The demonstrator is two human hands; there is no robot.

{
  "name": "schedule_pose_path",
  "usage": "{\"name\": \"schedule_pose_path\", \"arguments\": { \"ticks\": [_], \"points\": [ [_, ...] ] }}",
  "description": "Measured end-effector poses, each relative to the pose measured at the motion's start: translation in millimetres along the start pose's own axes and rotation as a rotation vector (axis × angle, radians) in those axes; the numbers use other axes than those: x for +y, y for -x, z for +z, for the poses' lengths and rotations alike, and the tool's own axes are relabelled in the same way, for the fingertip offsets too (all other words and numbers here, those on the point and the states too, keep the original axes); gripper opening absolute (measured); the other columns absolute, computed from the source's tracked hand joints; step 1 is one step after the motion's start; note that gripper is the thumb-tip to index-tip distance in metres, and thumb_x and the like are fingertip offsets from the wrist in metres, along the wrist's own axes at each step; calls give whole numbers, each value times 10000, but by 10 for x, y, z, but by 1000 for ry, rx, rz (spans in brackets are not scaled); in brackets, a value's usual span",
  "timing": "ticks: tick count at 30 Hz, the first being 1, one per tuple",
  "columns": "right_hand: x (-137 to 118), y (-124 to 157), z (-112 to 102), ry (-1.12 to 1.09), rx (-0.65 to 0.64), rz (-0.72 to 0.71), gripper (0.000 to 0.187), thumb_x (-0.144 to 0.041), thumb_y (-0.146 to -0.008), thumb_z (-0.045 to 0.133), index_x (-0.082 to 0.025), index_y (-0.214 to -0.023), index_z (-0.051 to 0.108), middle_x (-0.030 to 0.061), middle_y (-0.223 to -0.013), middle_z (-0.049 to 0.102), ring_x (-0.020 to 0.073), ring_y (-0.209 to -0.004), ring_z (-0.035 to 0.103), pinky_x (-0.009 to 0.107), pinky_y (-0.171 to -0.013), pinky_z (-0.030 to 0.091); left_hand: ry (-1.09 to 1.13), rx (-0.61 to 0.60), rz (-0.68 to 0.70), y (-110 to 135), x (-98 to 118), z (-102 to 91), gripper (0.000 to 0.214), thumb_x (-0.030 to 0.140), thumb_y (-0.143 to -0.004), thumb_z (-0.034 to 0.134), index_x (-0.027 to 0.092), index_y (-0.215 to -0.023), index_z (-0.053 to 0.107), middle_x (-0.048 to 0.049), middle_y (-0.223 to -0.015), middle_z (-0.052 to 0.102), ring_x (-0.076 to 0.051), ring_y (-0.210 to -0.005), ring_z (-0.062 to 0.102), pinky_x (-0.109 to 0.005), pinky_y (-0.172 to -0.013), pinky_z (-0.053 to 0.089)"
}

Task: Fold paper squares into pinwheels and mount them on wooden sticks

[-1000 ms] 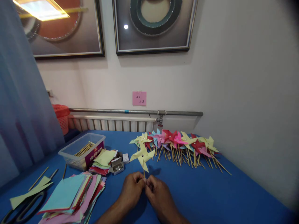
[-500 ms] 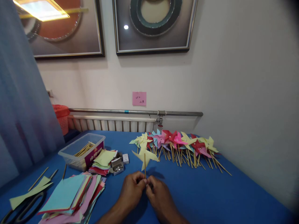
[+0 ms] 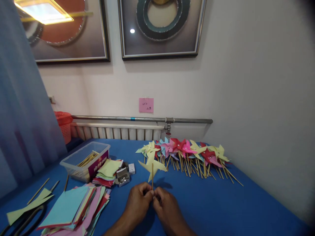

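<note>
A pale yellow paper pinwheel point(image 3: 158, 165) stands upright in front of me, its wooden stick point(image 3: 152, 178) running down the near side of the blades. My left hand point(image 3: 139, 201) pinches the stick's lower end between thumb and fingers. Close against it, my right hand point(image 3: 167, 205) has its fingers curled at the same end; its grip is partly hidden. Beyond the hands lies a row of finished pinwheels point(image 3: 180, 146) in yellow, red, pink and blue, their sticks pointing toward me.
Left on the blue table point(image 3: 209, 209) are a plastic box point(image 3: 71, 165) of sticks, stacked coloured paper point(image 3: 66, 206), a smaller paper pile point(image 3: 108, 168), an opened box of metal pins point(image 3: 122, 178), and black-handled scissors point(image 3: 31, 221) under paper scraps. A pipe point(image 3: 113, 118) runs along the wall.
The view has shifted slightly. Both hands stay together at the stick's lower end, and the pinwheel keeps nearly the same position.
</note>
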State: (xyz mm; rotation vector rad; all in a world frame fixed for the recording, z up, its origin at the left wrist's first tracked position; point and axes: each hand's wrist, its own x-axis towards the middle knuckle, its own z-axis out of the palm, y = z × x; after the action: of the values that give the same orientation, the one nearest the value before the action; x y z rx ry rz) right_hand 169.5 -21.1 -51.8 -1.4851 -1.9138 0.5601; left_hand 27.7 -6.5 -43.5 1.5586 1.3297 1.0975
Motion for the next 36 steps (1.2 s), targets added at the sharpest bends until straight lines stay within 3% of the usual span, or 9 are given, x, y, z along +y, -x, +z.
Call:
{"name": "schedule_pose_path", "arguments": {
  "ticks": [36],
  "points": [
    [25, 8, 12, -35, -9, -42, 213, -180, -930, 475, -217, -769, 609, 35, -818, 724, 192, -763, 654, 274, -675, 388, -57, 5, 12, 0, 12, -20, 195, 326, -772, 514, 188, -671, 607, 13, -633, 567, -165, -647, 511, -283, -628, 330]
  ]
}}
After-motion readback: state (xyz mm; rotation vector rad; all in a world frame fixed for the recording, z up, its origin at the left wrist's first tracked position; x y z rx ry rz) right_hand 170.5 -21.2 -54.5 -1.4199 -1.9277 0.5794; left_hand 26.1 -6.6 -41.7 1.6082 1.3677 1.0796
